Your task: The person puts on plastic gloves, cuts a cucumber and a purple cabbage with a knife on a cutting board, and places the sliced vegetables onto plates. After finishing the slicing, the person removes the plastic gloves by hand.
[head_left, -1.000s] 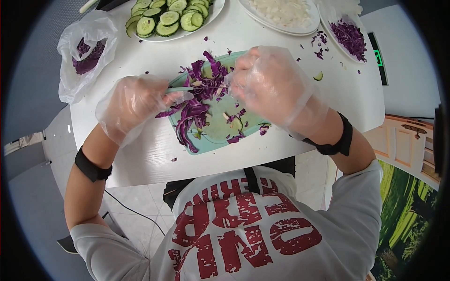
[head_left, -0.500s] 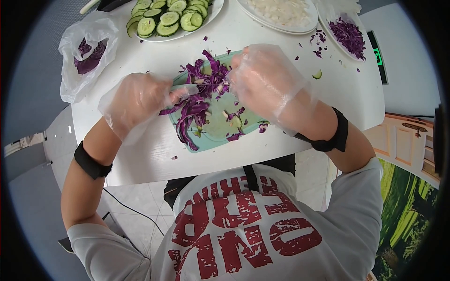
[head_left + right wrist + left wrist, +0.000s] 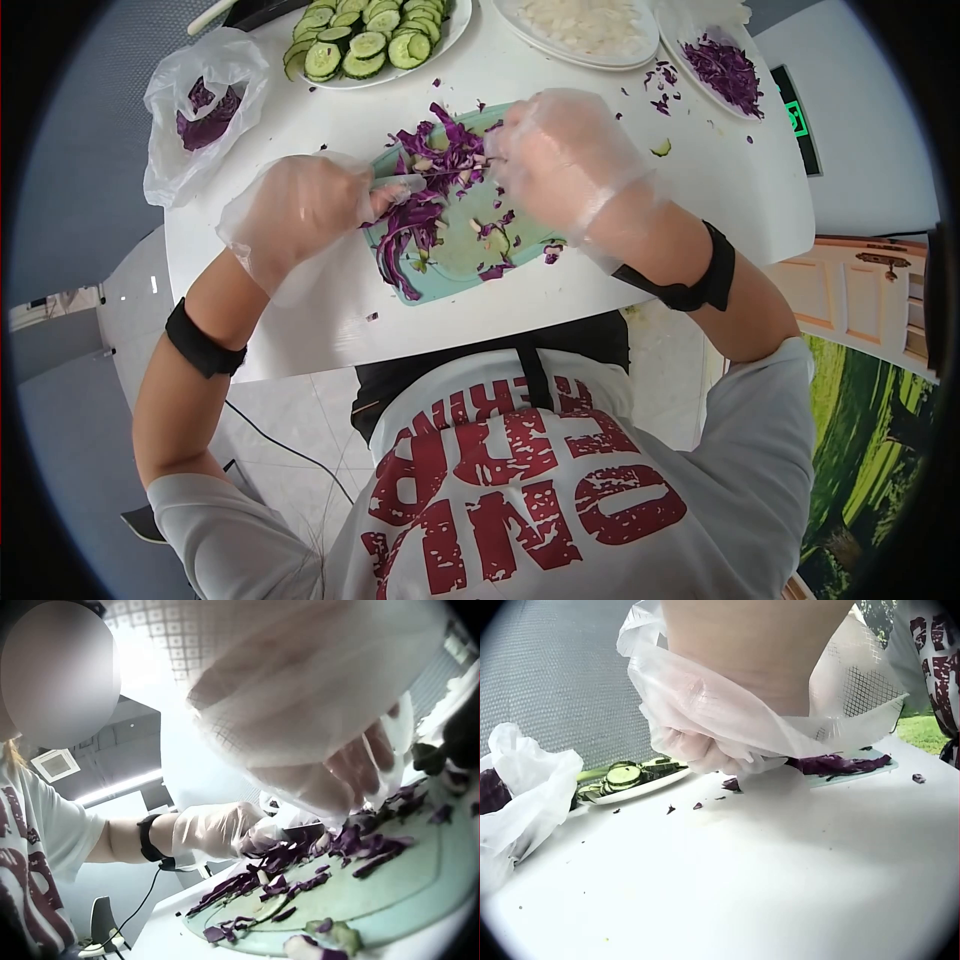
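Observation:
Purple cabbage shreds (image 3: pixel 408 228) lie on a pale green cutting board (image 3: pixel 470 285), with small pale bits among them. In a thin clear glove, the left hand (image 3: pixel 305 205) grips the light handle of a knife (image 3: pixel 452 172) at the board's left edge. The gloved right hand (image 3: pixel 565 160) has its fingers bent at the far end of the blade and seems to pinch it; the glove partly hides the contact. The right wrist view shows the dark blade (image 3: pixel 304 827) low over the shreds, between the left hand (image 3: pixel 217 832) and the right hand (image 3: pixel 322 712).
Behind the board stand a plate of cucumber slices (image 3: pixel 364 67) and a plate of pale chopped pieces (image 3: pixel 585 30). Shredded cabbage (image 3: pixel 722 75) fills a plate at the back right. A plastic bag (image 3: pixel 165 165) holding cabbage stands left. Scraps (image 3: pixel 661 147) dot the table.
The head view has shifted slightly, moving the board and table up in the picture. Both hands stay at the two ends of the knife, with only small movement over the shreds.

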Demonstrator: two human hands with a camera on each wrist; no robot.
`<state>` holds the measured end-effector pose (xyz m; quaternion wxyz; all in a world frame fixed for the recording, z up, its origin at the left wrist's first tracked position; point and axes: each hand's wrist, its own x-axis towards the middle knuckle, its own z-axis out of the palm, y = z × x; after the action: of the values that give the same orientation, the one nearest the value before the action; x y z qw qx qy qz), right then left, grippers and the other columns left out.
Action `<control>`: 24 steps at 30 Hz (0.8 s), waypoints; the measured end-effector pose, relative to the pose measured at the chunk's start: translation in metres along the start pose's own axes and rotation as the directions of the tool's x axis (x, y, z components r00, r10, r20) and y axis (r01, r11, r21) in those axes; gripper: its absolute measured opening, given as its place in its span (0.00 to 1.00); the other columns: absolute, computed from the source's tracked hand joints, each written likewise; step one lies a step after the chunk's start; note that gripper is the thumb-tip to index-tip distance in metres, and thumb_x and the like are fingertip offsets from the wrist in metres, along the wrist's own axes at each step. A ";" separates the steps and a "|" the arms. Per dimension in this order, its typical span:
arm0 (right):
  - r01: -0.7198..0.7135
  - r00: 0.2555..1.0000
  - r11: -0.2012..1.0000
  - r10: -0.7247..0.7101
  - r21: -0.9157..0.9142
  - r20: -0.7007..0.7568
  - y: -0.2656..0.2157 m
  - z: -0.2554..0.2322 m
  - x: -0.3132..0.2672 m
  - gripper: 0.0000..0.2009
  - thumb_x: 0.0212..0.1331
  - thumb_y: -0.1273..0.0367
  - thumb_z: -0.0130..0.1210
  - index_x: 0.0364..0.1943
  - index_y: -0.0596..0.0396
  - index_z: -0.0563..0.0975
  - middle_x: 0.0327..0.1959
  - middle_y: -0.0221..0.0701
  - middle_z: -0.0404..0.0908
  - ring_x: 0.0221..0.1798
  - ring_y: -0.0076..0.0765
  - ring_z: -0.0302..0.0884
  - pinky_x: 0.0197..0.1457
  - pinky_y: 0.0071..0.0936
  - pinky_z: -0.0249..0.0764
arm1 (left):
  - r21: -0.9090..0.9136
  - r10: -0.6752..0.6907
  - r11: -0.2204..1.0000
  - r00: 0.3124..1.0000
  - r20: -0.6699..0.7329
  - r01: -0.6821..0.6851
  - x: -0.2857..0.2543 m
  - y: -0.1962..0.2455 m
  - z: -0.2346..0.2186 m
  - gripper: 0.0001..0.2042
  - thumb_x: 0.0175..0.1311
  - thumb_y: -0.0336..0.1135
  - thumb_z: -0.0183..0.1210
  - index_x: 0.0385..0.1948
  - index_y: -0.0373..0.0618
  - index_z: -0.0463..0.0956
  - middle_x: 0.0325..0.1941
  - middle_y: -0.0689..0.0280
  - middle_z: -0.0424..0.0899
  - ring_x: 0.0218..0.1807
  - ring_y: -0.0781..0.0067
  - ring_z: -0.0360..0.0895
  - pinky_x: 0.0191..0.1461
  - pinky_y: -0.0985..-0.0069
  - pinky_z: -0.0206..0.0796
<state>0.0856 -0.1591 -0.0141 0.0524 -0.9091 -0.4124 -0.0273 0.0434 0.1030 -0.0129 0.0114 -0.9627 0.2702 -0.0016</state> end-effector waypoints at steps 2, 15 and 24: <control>-0.018 0.983 1.000 0.018 0.000 -0.184 0.003 -0.005 -0.004 0.05 0.53 0.69 0.57 0.29 0.53 0.82 0.30 0.34 0.80 0.38 0.42 0.78 0.45 0.38 0.75 | -0.005 0.013 1.000 0.998 -0.063 -0.013 -0.004 0.004 -0.006 0.21 0.62 0.48 0.62 0.16 0.42 0.71 0.16 0.57 0.72 0.20 0.54 0.73 0.25 0.65 0.67; 0.032 0.959 0.990 0.008 0.137 -0.282 -0.006 -0.003 -0.018 0.06 0.50 0.67 0.55 0.25 0.51 0.82 0.29 0.34 0.81 0.36 0.43 0.80 0.45 0.39 0.75 | -0.005 0.000 1.000 0.994 -0.112 0.000 -0.029 0.013 -0.025 0.19 0.60 0.48 0.63 0.16 0.45 0.72 0.15 0.63 0.74 0.19 0.59 0.75 0.24 0.67 0.68; 0.093 0.990 0.989 -0.080 0.113 -0.114 -0.019 -0.010 -0.032 0.07 0.53 0.67 0.54 0.29 0.53 0.81 0.29 0.34 0.81 0.36 0.42 0.80 0.43 0.37 0.75 | -0.128 -0.107 0.987 0.993 -0.054 0.099 -0.021 0.007 -0.017 0.21 0.62 0.44 0.63 0.16 0.39 0.70 0.17 0.55 0.71 0.21 0.51 0.71 0.26 0.64 0.64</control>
<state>0.0503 -0.1713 -0.0059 0.1273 -0.8828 -0.4488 -0.0547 0.0218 0.1075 0.0038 -0.0574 -0.9737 0.2198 -0.0145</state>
